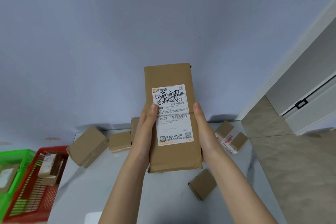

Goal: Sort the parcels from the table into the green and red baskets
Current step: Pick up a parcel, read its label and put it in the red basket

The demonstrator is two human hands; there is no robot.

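Step in hand, as judged: inspection of one item ahead of sorting. The long cardboard parcel (168, 76) is held upright above the table (112, 178), clear of its surface, with the shipping label (173, 114) facing the camera. The left hand (146, 125) grips the left long edge, thumb laid across the label margin. The right hand (202, 125) grips the right long edge, thumb extended up along the front face. The other fingers of both hands sit behind the parcel and are hidden, so their curl cannot be confirmed. Both forearms reach forward from the lower edge of the view and converge on the parcel. The next move probably calls for a decision from the label, then a carry to the person's left. There the red basket (52, 149) stands just beside the table edge, with the green basket (21, 152) beyond it; both contain parcels. Several smaller cardboard boxes, among them a small box (202, 183), lie on the table unsorted.
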